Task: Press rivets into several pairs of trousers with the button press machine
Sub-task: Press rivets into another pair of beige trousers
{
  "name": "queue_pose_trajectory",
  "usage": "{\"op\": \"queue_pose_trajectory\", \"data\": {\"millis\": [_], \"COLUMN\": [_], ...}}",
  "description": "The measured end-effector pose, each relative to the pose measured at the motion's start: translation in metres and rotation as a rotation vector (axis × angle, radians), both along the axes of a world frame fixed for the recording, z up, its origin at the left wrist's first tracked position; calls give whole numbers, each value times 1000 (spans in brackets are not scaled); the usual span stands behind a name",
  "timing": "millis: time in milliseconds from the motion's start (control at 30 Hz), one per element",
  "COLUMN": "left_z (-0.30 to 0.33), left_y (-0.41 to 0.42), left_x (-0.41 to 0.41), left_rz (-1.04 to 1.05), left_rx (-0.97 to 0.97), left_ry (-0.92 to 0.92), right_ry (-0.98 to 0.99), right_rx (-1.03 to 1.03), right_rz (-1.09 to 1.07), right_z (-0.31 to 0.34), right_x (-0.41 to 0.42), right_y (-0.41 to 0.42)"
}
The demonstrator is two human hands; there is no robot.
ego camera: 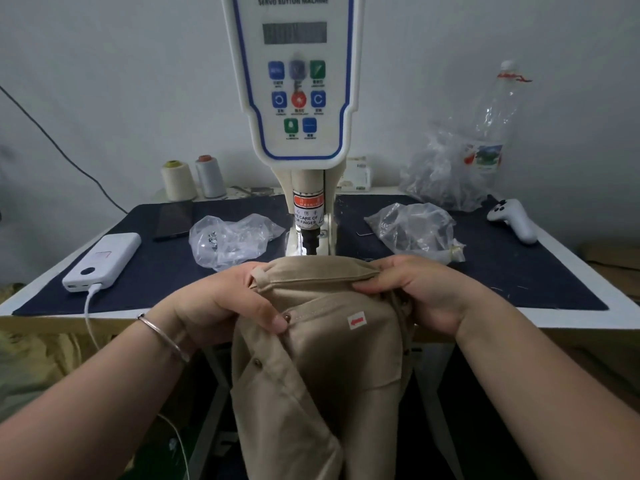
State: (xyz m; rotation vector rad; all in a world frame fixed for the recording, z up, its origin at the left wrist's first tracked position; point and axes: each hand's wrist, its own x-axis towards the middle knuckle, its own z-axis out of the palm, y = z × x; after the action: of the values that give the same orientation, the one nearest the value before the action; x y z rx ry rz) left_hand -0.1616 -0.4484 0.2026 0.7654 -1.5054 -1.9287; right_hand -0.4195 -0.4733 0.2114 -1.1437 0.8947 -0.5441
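Observation:
A pair of beige trousers hangs over the table's front edge, its waistband lying just below the press head of the white button press machine. My left hand grips the waistband's left side, thumb beside a dark rivet at the pocket corner. My right hand pinches the waistband's right side. A second rivet sits lower on the pocket edge, and a small white sticker with a red arrow is stuck on the fabric.
A dark mat covers the table. On it lie plastic bags with small metal parts, a white power bank with its cable, a dark phone, and a white controller. Two thread cones and a plastic bottle stand at the back.

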Motion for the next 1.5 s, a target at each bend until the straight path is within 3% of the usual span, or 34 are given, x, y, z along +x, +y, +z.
{"op": "queue_pose_trajectory", "data": {"millis": [233, 400, 467, 533, 600, 667, 800, 867, 1067, 1500], "left_z": [-21, -30, -29, -29, -31, -36, -53, -60, -73, -78], "left_y": [-9, -20, -24, -29, -35, -41, -49, -52, -59, -64], "left_x": [9, 11, 18, 30, 42, 50, 56, 58, 56, 58], "left_rz": [127, 245, 288, 306, 347, 420, 508, 538, 647, 684], "left_rx": [156, 162, 159, 148, 130, 113, 121, 119, 120, 133], "left_ry": [-33, -274, -256, -238, -254, -284, -286, -286, -319, -289], "right_ry": [205, 270, 303, 323, 594, 915, 1300, 1370, 1401, 1372], "right_rx": [34, -41, -157, -306, -637, -845, -904, -1010, -667, -638], "right_rz": [-168, -253, -294, -484, -788, -925, -608, -490, -391, -368], "right_z": [-23, -35, -35, -38, -48, -59, -73, -70, -64, -56], "right_x": [16, 22, 18, 5, -20, -42, -60, -59, -49, -45], "right_y": [-17, -24, -30, -40, -54, -71, -110, -123, -153, -164]}}
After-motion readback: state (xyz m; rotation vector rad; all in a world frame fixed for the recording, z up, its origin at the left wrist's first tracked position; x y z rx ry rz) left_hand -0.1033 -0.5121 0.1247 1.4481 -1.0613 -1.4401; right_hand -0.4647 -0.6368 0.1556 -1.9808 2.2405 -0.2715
